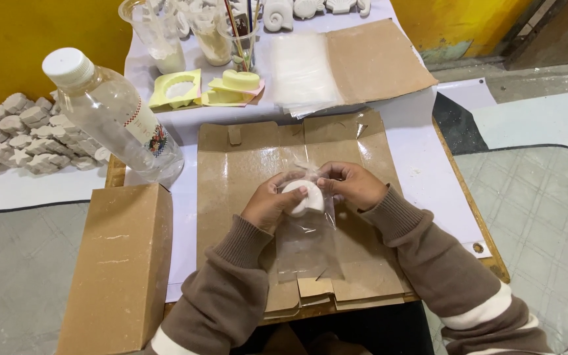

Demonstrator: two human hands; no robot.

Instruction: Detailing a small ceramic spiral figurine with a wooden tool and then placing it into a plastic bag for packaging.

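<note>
Both our hands, left [267, 204] and right [353, 184], pinch the white cast [302, 197] between them, fingers closed, clear bag [307, 240] hanging toward us.

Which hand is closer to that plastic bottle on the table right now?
Left. The left hand grips the white piece at the clear bag, just right of and below the plastic bottle. The right hand sits farther right, beyond the piece.

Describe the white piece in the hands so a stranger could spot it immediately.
Start at the flattened brown cardboard sheet mid-table. Above it, both hands hold a clear plastic bag; the small rounded white plaster piece sits at its mouth. Unlike the grey-white casts piled far left, it is alone and gripped.
</note>
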